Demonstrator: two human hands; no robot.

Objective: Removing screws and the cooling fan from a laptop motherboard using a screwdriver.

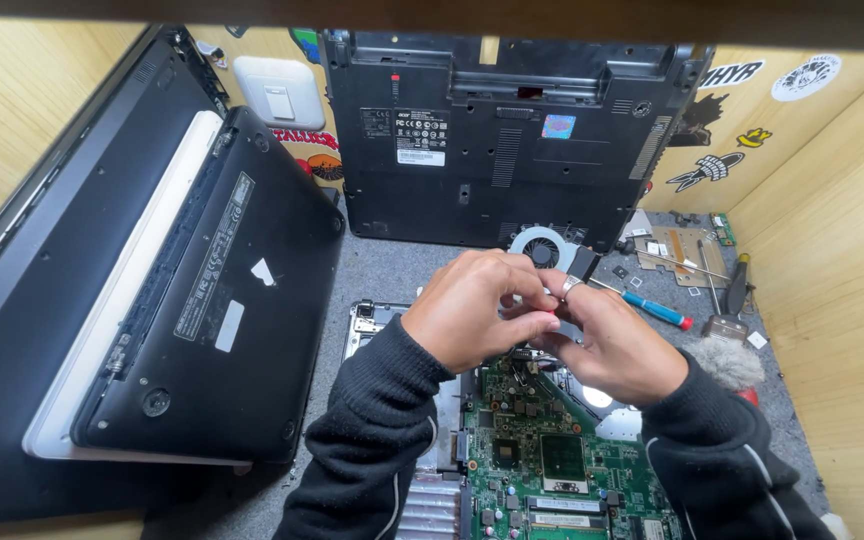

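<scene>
My left hand [472,308] and my right hand [612,345] meet above an opened laptop, fingers pinched together on a small pale part that the fingers mostly hide. Just behind them a round grey cooling fan [542,245] shows, held up near the fingertips; which hand carries it I cannot tell. Below the hands lies a green motherboard [552,470] with chips and a silver chip package. Both arms wear black sleeves.
A black laptop base [502,130] leans upright against the back wall. Another black laptop [212,300] lies underside up on the left over a larger dark one. A blue-and-red screwdriver [657,310], other tools [732,290] and small parts lie right on grey felt. Wooden walls enclose the sides.
</scene>
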